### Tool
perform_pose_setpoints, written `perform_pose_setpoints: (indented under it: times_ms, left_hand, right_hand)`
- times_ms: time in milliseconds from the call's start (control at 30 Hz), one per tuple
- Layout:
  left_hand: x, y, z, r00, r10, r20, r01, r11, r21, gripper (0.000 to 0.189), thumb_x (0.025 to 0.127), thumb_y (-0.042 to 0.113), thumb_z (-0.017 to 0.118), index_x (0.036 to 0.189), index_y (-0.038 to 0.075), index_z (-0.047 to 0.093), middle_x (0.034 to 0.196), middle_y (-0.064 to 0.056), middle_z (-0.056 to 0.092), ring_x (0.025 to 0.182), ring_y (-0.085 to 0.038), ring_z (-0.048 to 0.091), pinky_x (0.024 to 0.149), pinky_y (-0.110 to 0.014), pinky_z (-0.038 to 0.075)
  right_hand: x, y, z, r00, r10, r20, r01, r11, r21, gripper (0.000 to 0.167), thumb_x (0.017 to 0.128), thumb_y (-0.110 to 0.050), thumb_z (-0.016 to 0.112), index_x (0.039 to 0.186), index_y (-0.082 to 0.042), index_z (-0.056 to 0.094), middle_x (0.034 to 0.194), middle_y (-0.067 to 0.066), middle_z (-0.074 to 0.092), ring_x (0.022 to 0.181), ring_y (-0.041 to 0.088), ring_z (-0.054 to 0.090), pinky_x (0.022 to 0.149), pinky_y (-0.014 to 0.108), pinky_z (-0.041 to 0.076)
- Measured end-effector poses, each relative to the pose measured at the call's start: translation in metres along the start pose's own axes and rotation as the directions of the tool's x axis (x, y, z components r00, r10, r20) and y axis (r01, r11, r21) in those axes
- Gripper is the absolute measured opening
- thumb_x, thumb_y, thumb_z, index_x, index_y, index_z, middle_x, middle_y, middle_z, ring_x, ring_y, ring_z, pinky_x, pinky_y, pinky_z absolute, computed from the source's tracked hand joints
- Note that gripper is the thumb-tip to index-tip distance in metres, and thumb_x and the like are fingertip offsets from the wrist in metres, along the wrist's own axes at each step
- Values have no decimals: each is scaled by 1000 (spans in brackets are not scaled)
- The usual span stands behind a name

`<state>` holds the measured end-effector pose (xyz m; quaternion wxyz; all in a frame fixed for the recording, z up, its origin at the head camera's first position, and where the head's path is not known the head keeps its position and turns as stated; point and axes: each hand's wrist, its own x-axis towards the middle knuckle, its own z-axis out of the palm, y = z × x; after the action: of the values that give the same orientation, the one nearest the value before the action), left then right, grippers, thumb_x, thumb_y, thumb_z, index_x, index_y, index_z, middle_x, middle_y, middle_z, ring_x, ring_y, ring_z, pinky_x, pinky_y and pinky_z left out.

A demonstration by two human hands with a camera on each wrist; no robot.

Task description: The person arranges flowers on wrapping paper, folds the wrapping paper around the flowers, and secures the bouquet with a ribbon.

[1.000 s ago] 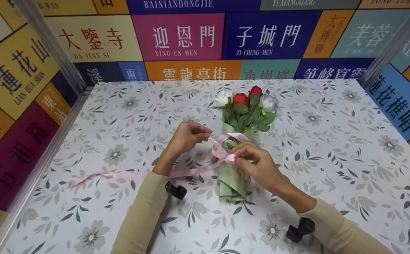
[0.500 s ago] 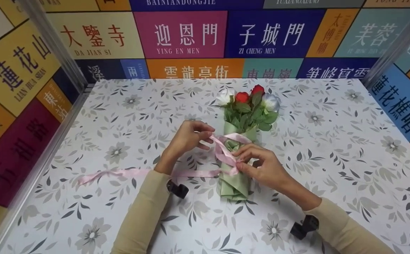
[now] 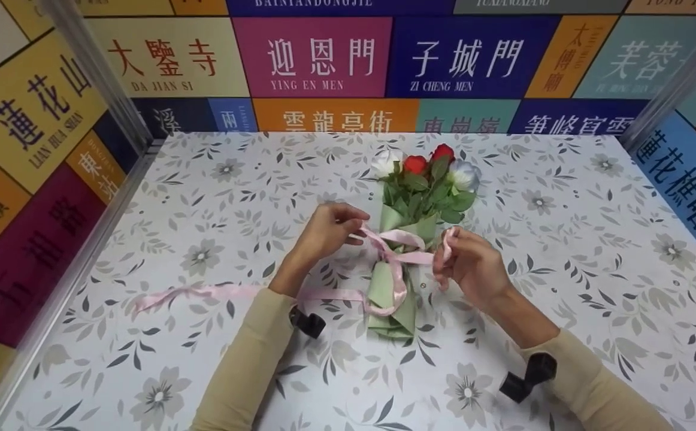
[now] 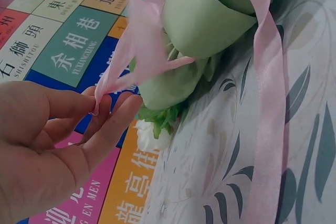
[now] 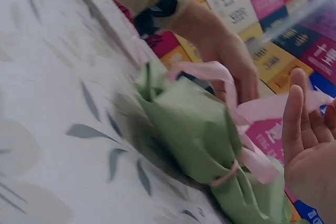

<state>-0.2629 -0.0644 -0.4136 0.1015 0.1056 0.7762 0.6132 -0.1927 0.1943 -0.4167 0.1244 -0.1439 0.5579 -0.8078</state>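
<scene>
A bouquet of red, white and pale blue roses lies on the table, its stems wrapped in green paper. Pink ribbon circles the wrap at its waist, with a loop standing up at the front. My left hand, on the bouquet's left, pinches the ribbon loop between thumb and fingertips, as the left wrist view shows. To the right of the wrap, my right hand pinches another stretch of ribbon, drawn out sideways from the knot area. One ribbon tail hangs down over the paper and runs left under my left forearm.
The table has a grey leaf-and-flower cover. Panels with large characters stand behind it and along both sides, with clear corner posts. Black wrist cameras sit on both sleeves.
My right hand has moved from the knot area out to the right, pulling ribbon with it. The left hand keeps its pinch on the loop. The ribbon tail now curves lower over the paper.
</scene>
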Motion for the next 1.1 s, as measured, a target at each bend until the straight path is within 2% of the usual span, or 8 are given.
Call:
perform_pose_setpoints:
  times_ms: [133, 200, 300, 467, 700, 833, 1000, 1100]
  left_hand:
    - [-1, -1, 4, 999, -35, 11, 35, 999, -10, 23, 99, -3, 51, 112, -8, 70, 105, -20, 69, 87, -29, 75, 74, -34, 63]
    - [-2, -1, 7, 998, -65, 21, 65, 997, -32, 24, 100, -3, 50, 115, -8, 68, 102, -16, 66, 86, -30, 74, 75, -39, 63]
    - [-4, 0, 9, 995, -89, 44, 92, 994, -56, 25, 101, -3, 48, 118, -10, 65, 100, -13, 62, 84, -30, 75, 76, -46, 62]
    - [-5, 2, 12, 996, -72, 56, 75, 996, -50, 25, 101, -3, 48, 120, -10, 63, 110, -21, 64, 86, -32, 74, 73, -44, 62]
    - [-5, 5, 14, 997, -60, 52, 62, 997, -39, 24, 101, -3, 50, 118, -9, 65, 111, -23, 64, 75, -18, 73, 66, -35, 63]
    - [-5, 6, 15, 995, -76, 58, 77, 997, -28, 24, 100, -3, 50, 118, -7, 66, 110, -21, 64, 77, -19, 73, 67, -35, 63]
    - [-4, 8, 6, 997, -48, 63, 44, 997, 68, 23, 100, -1, 52, 115, -5, 69, 108, -20, 67, 87, -27, 73, 72, -31, 62]
    - [-6, 10, -4, 997, 5, 78, -17, 987, 162, 22, 99, 1, 55, 113, -3, 71, 105, -19, 70, 90, -30, 71, 75, -30, 61]
  right_hand:
    - [2, -11, -13, 964, 44, -262, -90, 982, -164, 28, 101, -7, 37, 76, -12, 50, 52, -5, 44, 42, 9, 42, 43, 23, 37]
    - [0, -15, -17, 933, 37, -358, -174, 917, -359, 21, 101, -13, 45, 82, -11, 54, 49, -7, 39, 40, 7, 35, 41, 23, 33]
    - [-7, -14, -15, 918, 11, -396, -296, 684, -667, 21, 100, -31, 57, 95, -12, 63, 49, -10, 35, 42, 7, 33, 41, 23, 31]
    - [-20, 3, 14, 956, 52, -287, -290, 289, -913, 53, 89, -64, 63, 103, -14, 72, 61, -3, 53, 52, 12, 44, 47, 28, 37]
    - [-18, 25, 51, 976, -210, -59, -39, 99, -994, 20, 86, -33, 76, 83, -13, 76, 64, 3, 70, 55, 16, 56, 52, 36, 47]
    - [-14, 25, 64, 952, -298, -67, -20, 157, -987, 16, 86, -17, 74, 72, -11, 69, 53, 0, 58, 49, 13, 49, 48, 32, 41]
    - [-5, 22, 87, 997, -81, 0, 39, 476, -879, 11, 94, -16, 68, 93, -10, 77, 56, 1, 55, 47, 3, 39, 43, 19, 32]
    - [1, 22, 103, 987, 97, 127, 60, 510, -858, 22, 99, -20, 63, 116, -11, 73, 71, 7, 69, 50, 2, 45, 45, 19, 39]
